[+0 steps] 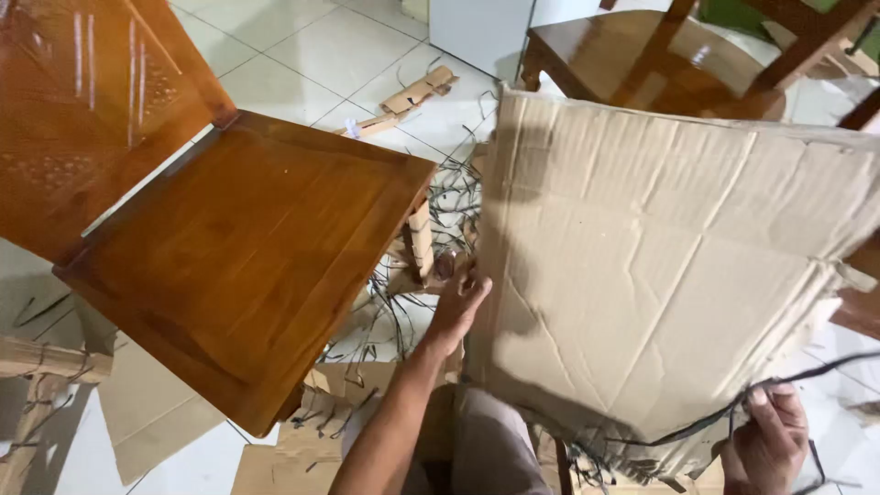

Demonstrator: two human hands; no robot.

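A wooden chair (229, 266) fills the left of the frame. At centre, the left hand (456, 307) pinches the left edge of a creased cardboard sheet (660, 266), fingers curled over it. At lower right, the right hand (768, 440) grips its torn bottom edge and a black strap (788, 385). The sheet looks light and floppy, best held by opposite edges

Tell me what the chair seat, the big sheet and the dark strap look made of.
Chair seat: wood, apparently solid, with a glossy orange-brown varnish; grain and glare show. Big sheet, with the left hand at its edge: brown corrugated cardboard, matte, creased, ragged along the bottom. Dark strap in the right hand: thin, black, probably plastic packing strap; too small to be sure.
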